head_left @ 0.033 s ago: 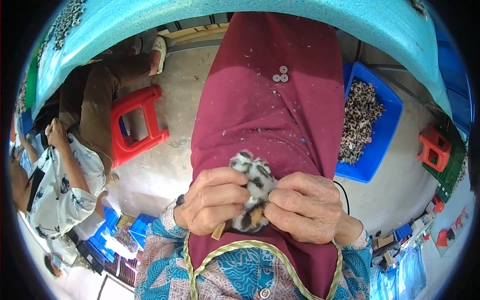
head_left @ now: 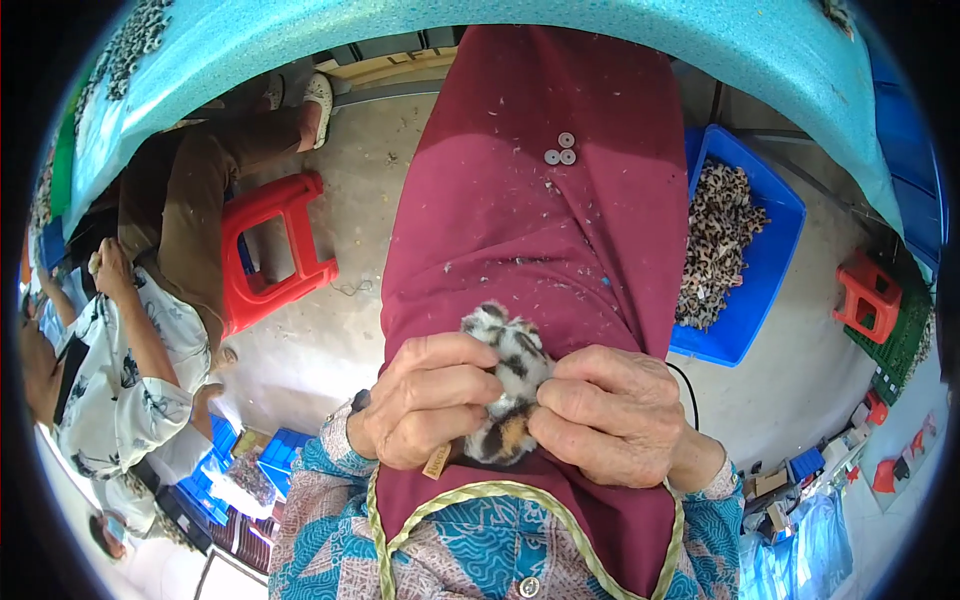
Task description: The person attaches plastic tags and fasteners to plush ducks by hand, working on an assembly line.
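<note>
plush toy (head_left: pixel 505 385) long axis upright, slightly tilted | pinched by left hand (head_left: pixel 430 398) and right hand (head_left: pixel 610 418) | blue bin (head_left: pixel 770 270) holding leopard-print pieces (head_left: pixel 715 245)

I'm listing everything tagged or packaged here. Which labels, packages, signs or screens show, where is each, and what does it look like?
Label: small tan rectangular tag, hanging under the left hand, below the spotted plush piece.
Packages: clear blue plastic bags, lower right on the floor; contents unclear.
Small boxes, lower right; too small to describe.
No signs or screens visible.
</note>
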Action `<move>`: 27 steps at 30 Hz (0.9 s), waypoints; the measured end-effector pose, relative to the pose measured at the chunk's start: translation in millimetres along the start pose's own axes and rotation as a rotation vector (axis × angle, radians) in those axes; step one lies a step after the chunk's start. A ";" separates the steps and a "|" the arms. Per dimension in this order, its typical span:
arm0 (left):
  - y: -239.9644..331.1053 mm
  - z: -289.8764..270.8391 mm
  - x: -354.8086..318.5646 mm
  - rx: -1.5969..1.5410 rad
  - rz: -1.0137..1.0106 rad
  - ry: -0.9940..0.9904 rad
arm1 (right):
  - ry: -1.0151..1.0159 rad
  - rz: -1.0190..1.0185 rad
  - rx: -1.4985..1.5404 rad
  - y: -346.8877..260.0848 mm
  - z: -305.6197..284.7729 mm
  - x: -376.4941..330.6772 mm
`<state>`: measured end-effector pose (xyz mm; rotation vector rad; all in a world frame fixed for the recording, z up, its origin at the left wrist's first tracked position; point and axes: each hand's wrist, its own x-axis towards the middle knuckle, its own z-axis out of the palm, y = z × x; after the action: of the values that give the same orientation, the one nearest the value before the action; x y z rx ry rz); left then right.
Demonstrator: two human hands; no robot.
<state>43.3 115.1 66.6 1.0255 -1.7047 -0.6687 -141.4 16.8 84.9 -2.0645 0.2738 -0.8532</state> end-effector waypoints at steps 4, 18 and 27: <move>-3.2 2.1 2.3 -0.015 -0.023 -0.009 | 0.000 -0.020 -0.025 1.5 -1.6 1.4; -15.4 8.3 6.7 -0.157 0.161 0.052 | 0.059 0.087 -0.049 -6.6 -6.4 -8.9; -10.0 -0.9 26.1 0.167 0.044 -0.098 | 0.065 -0.033 0.031 1.2 -6.4 -2.7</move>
<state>43.6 87.5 70.9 1.0822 -1.8883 -0.5626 -147.5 13.3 85.2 -2.0203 0.2610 -0.9408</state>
